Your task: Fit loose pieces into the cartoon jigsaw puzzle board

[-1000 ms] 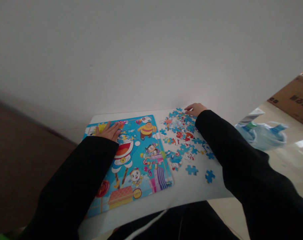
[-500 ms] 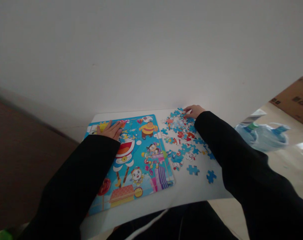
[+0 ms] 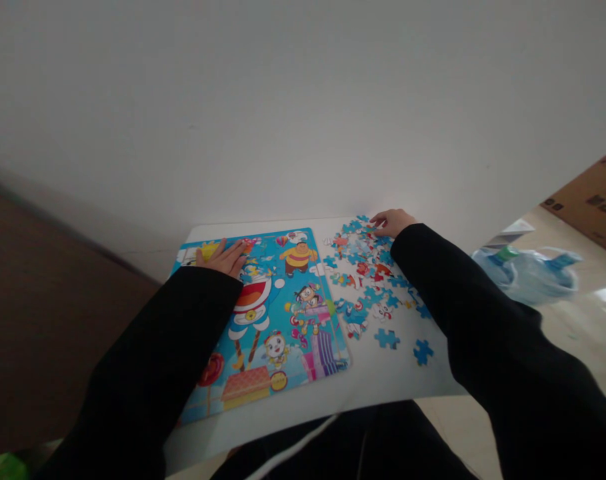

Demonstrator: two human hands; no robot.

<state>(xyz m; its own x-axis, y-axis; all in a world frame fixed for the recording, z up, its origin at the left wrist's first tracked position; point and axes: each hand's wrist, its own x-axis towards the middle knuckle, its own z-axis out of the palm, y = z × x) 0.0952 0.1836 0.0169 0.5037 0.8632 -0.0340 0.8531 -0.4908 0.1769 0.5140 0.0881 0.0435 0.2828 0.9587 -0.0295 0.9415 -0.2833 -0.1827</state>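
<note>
My left hand (image 3: 223, 258) lies flat with fingers spread on the upper left of a colourful cartoon puzzle board (image 3: 277, 320), covering part of its picture. To the right of the board, many loose jigsaw pieces (image 3: 365, 270) are heaped on the white table. My right hand (image 3: 393, 222) is at the far edge of that heap, fingers bent down among the pieces; whether a piece is between them is too small to make out. Two blue pieces, one (image 3: 387, 339) nearer the board and another (image 3: 423, 353) further right, lie apart at the near side.
A pale wall (image 3: 303, 113) rises behind the white table (image 3: 383, 380). A brown panel (image 3: 47, 320) stands at the left. On the floor to the right are clear plastic water jugs (image 3: 537, 277) and a cardboard box (image 3: 590, 200). A white cord (image 3: 297, 450) hangs over my lap.
The view has shifted very slightly. Both hands keep nearly the same places, the left flat on the board and the right at the heap of pieces.
</note>
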